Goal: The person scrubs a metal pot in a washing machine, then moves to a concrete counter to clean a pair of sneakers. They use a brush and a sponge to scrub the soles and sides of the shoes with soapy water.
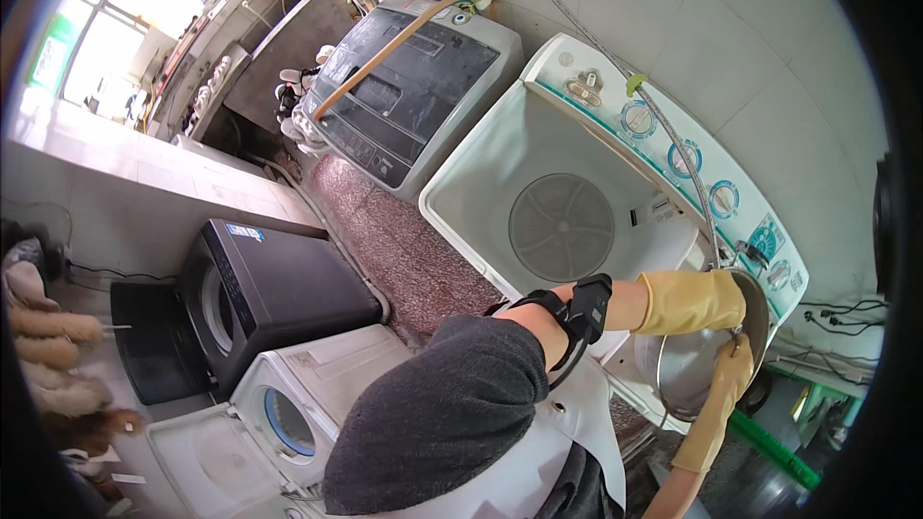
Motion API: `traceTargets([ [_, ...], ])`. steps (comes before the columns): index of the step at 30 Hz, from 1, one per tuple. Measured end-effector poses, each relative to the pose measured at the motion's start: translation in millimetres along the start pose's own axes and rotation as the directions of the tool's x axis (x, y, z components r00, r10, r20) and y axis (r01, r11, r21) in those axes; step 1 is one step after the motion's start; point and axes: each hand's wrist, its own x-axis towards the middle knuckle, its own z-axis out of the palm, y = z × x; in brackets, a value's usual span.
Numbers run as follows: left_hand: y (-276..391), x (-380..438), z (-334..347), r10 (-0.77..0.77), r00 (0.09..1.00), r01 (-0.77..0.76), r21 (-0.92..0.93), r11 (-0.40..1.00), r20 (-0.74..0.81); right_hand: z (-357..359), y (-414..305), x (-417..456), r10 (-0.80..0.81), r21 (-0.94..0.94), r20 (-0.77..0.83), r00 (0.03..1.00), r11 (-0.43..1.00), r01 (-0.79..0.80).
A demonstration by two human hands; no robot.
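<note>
Both my hands wear yellow rubber gloves and meet at a round metal basin (689,357) over the right end of a white twin-tub washing machine (461,180). My left hand (703,301) reaches across the basin's upper part; its fingertips are hidden. Lower down, my right hand (734,364) is at the basin with its fingers drawn together. Whether it grips something small there is unclear. A ribbed grey hose (678,140) runs down over the control panel (656,133) to just above my left glove. The wash tub (566,227) stands uncovered, its round ribbed pulsator showing.
A grey top-loading washer (414,86), lid down, stands beyond the twin-tub. A black front-loading machine (288,288) and a white one (324,367) have their doors swung out. Power cords (840,321) hang at the right wall. Shoes (292,97) sit beside the grey washer.
</note>
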Motion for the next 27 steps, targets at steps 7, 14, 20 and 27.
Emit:
traceTargets([
  [7,-23,29,28,-0.229,0.94,0.33,-0.844,0.424,0.252,-19,37,-4,0.084,0.168,0.06,0.995,0.981,-0.093],
  [14,-6,105,47,0.109,0.63,0.256,-0.338,0.906,0.769,29,-1,-35,-0.166,-0.299,0.692,0.703,0.82,0.488],
  [20,-20,96,59,0.064,0.687,0.188,-0.262,0.946,0.724,46,-36,-15,-0.236,-0.194,0.749,0.619,0.816,0.545],
  [27,-21,76,61,0.1,0.768,0.108,-0.282,0.953,0.633,73,-48,-32,-0.163,-0.406,0.734,0.66,0.673,0.618],
])
